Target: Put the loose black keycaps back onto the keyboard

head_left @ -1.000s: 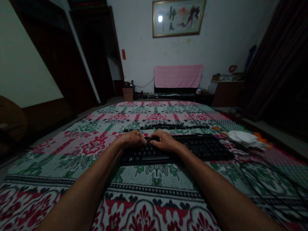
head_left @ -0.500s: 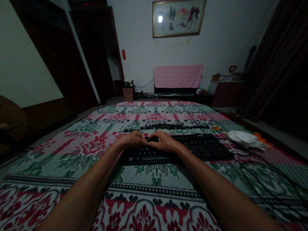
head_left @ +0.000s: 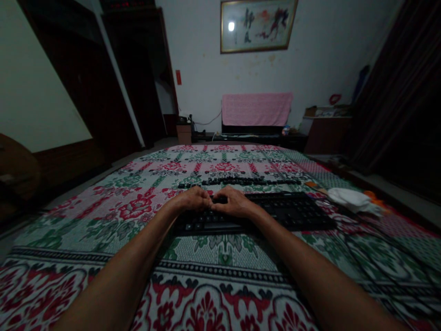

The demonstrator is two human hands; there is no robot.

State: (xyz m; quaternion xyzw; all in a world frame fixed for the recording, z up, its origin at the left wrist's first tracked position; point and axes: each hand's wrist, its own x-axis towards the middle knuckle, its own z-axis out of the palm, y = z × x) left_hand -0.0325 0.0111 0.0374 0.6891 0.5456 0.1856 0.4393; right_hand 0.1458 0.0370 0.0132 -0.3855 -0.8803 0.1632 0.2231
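A black keyboard [head_left: 296,214] lies across a floral bedspread [head_left: 220,257] in front of me. Both my hands rest on its left part, knuckles up and fingers curled down. My left hand [head_left: 190,200] and my right hand [head_left: 234,202] meet at the fingertips over the upper key rows, pinched together. What they pinch is hidden under the fingers. A long row of loose black keycaps [head_left: 241,182] lies on the bedspread just beyond the keyboard.
A crumpled white cloth [head_left: 351,199] and small orange bits [head_left: 375,196] lie at the right of the keyboard. Thin dark cables [head_left: 365,241] run over the bedspread at the right. A pink-covered low cabinet [head_left: 257,109] stands against the far wall.
My two hands have drawn closer together, so the fingertips now touch over the keys. The keyboard and keycap row have not moved.
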